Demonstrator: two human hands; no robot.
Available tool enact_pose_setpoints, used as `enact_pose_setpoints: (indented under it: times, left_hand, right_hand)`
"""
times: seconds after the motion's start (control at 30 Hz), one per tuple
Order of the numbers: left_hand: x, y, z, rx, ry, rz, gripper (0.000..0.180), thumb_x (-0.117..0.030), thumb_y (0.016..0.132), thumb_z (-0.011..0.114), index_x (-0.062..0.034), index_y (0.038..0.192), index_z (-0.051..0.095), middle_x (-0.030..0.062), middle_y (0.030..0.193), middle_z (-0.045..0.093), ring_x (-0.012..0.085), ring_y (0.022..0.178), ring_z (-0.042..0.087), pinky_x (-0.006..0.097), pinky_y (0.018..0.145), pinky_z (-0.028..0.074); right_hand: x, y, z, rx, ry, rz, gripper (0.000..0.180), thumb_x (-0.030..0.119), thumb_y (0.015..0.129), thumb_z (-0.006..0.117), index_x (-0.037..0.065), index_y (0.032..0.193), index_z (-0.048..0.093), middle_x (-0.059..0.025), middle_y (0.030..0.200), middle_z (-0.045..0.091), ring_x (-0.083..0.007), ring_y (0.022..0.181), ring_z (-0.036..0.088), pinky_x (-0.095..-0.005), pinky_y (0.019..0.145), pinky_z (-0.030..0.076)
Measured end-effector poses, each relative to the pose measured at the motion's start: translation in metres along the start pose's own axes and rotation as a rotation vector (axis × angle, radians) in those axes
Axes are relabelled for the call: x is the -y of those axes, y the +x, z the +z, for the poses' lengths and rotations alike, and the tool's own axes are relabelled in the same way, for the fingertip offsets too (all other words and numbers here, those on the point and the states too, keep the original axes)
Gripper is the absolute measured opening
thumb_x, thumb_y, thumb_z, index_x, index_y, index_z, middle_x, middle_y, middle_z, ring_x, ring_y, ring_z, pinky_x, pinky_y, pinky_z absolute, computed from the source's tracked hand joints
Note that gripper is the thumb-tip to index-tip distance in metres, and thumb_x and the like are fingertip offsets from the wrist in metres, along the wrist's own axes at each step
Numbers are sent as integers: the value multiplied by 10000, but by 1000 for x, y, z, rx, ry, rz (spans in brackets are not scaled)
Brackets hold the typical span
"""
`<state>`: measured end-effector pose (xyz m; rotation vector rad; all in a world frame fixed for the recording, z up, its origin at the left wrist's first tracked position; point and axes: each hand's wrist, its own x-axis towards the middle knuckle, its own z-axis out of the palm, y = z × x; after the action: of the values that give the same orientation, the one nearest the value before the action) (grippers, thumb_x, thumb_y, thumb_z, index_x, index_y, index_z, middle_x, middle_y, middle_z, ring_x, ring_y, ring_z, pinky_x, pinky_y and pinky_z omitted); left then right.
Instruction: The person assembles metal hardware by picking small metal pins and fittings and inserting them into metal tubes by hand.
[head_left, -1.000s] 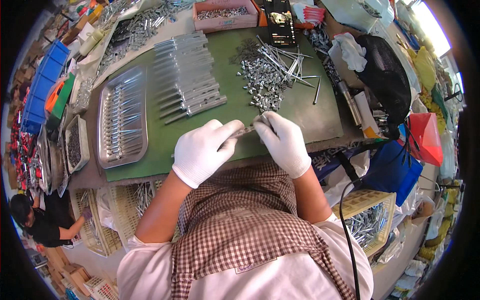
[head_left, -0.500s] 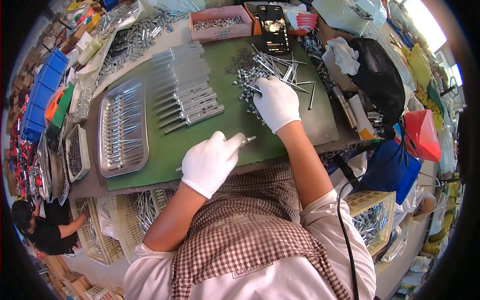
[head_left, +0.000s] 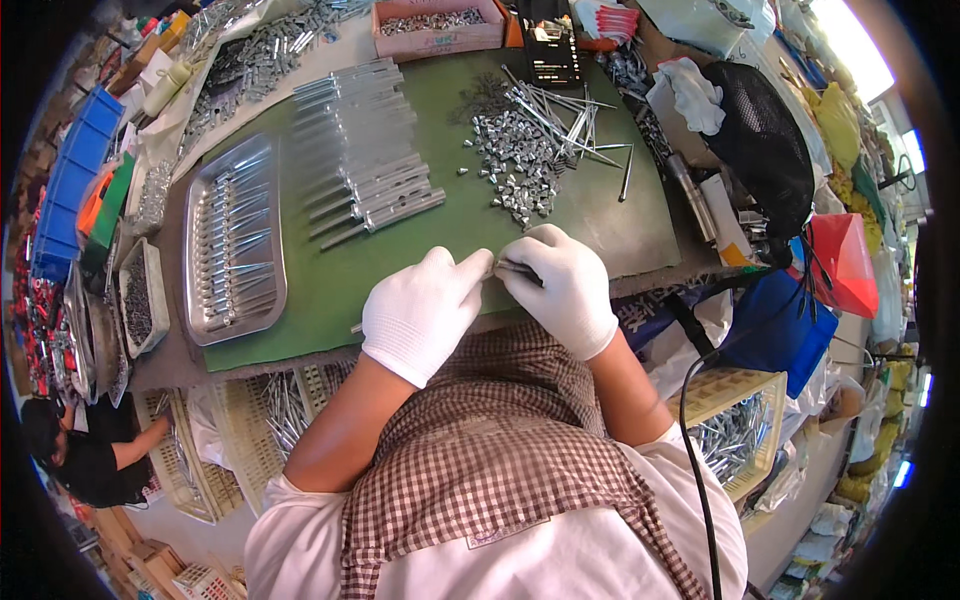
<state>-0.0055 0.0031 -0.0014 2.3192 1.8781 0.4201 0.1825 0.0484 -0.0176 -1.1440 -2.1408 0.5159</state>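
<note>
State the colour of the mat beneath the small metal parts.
The mat is green, clearest in the head view.

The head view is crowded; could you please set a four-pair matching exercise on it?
1. Metal tray
2. Pink box
3. Heap of small metal pieces
4. Left hand

A. on the green mat, right of the laid-out rods
B. gloved in white, holding a slender metal part
C. at the mat's left side
D. beside the mat's far edge

Pairs: 1-C, 2-D, 3-A, 4-B
</note>
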Motion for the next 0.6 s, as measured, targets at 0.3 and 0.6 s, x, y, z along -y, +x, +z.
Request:
enact_pose_setpoints:
  times: [0.3,0.6]
  left_hand:
    - [2,0,2,14,-11,-6,206,-240,912,642,-269,1112,685,72,785,595,294,656,658,423,559,524]
    - [-1,2,-1,45,-24,-29,168,-247,924,636,-272,1081,689,65,761,575,286,633,643,416,556,521]
  right_hand:
    - [-13,0,-11,-147,-63,-20,131,147,837,746,110,963,754,-86,889,677,-301,751,678,-390,669,547]
    - [-37,19,-9,-184,-275,170,138,204,829,768,94,904,735,-88,879,661,-325,775,673,-410,679,534]
